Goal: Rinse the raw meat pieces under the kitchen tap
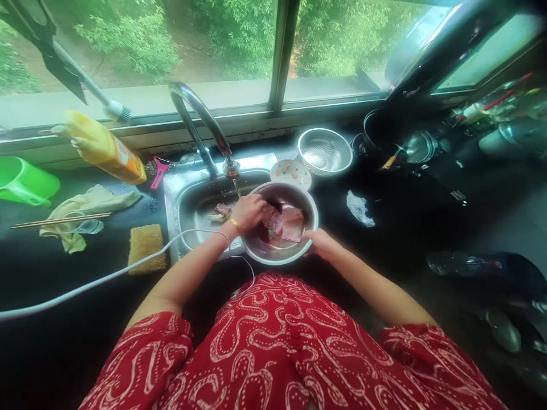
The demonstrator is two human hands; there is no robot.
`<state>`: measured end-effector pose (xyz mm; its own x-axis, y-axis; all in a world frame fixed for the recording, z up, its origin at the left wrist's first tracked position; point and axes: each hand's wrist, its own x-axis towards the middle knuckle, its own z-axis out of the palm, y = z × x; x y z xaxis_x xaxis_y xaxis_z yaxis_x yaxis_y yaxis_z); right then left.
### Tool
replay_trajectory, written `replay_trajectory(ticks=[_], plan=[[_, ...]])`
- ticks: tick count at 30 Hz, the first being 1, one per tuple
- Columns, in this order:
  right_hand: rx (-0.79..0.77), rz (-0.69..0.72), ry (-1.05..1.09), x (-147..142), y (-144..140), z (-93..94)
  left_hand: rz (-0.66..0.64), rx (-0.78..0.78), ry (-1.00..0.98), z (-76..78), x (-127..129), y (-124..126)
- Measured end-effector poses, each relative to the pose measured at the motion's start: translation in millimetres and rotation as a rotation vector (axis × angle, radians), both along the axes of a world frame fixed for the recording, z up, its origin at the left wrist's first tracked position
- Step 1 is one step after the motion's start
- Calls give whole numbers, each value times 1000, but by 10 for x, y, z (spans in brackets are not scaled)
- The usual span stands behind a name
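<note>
Pieces of raw meat point(292, 224) lie inside a round metal bowl point(273, 254), toward its far and right side. The left hand point(249, 213) reaches over the bowl's left rim, its fingers bent down against the meat; whether they pinch it cannot be told. The right hand point(323, 245) grasps the bowl's rim on the right, thumb on top. The bowl is over the right part of a steel sink point(171, 199), where a few scraps point(221, 213) lie to the left of it. A thin stream of water runs from the curved tap point(205, 114), just beyond the left hand.

Behind the bowl is a flowered plate point(291, 171), with a metal colander point(325, 149) close beside it on the dark worktop point(397, 222). A crumpled plastic bag point(359, 208) lies farther right. To the left of the sink are a brown sponge point(146, 249), a pale cloth point(102, 202), a pink peeler point(159, 172) and a tilted yellow bottle point(105, 149).
</note>
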<state>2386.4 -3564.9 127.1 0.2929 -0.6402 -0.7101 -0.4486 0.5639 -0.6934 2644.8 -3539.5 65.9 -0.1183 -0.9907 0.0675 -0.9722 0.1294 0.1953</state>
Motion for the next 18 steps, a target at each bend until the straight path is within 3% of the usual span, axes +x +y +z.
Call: replay_trajectory(ticks=[2,6,9,11,14,18], plan=[[-14,34,-1,138,-59,57,-147,94,-109,-121,-96,2],[-28,103,-8,331,-116,167,-173,129,-223,-361,-34,-105],[-11,133,-7,375,-112,212,-212,119,-232,-412,36,-146],[23,144,-9,363,-104,212,-219,122,-214,-401,11,-128],[60,144,-19,306,-104,167,-106,136,-156,-336,-103,-79],[44,107,-24,201,-144,64,75,199,-58,-83,-145,-68]])
